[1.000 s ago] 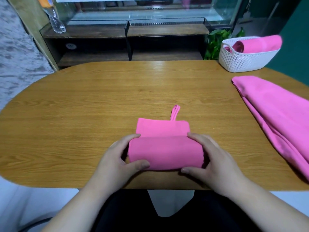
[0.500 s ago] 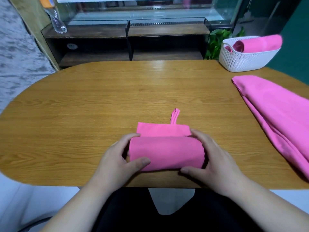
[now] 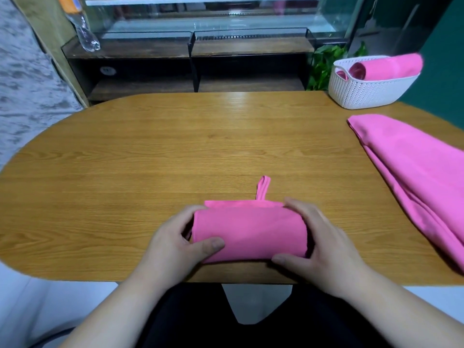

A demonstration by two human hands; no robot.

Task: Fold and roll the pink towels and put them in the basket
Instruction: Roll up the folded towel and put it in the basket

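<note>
A partly rolled pink towel (image 3: 251, 232) lies on the oval wooden counter (image 3: 175, 151), near its front edge and about midway along it; the roll runs left to right, with a narrow flat strip of cloth showing along its far side and a small pink hanging loop (image 3: 263, 187) lying flat on the wood beyond that strip; the left hand (image 3: 175, 242) grips the left end of the roll, its thumb (image 3: 211, 243) pressed on the near face and its fingers (image 3: 187, 213) curled over the top; the right hand (image 3: 326, 249) grips the right end in the same way, thumb (image 3: 283, 259) low against the near side, fingers (image 3: 298, 204) curved over the far edge; both hands are closed round the cloth

A white woven plastic basket (image 3: 364, 91) stands at the far right corner of the counter, well apart from the hands; a rolled pink towel (image 3: 391, 67) lies in it, one end jutting past the rim on the right; a loose pink towel (image 3: 414, 172), roughly folded into a long band, stretches along the right side of the counter, from near the basket towards the front edge

Behind the counter stands a dark wooden shelf unit (image 3: 190, 46) with glass cases on top; a clear plastic bottle (image 3: 82, 28) rests at its left end, and a green leafy plant (image 3: 324, 66) shows between the shelf unit and the basket
</note>
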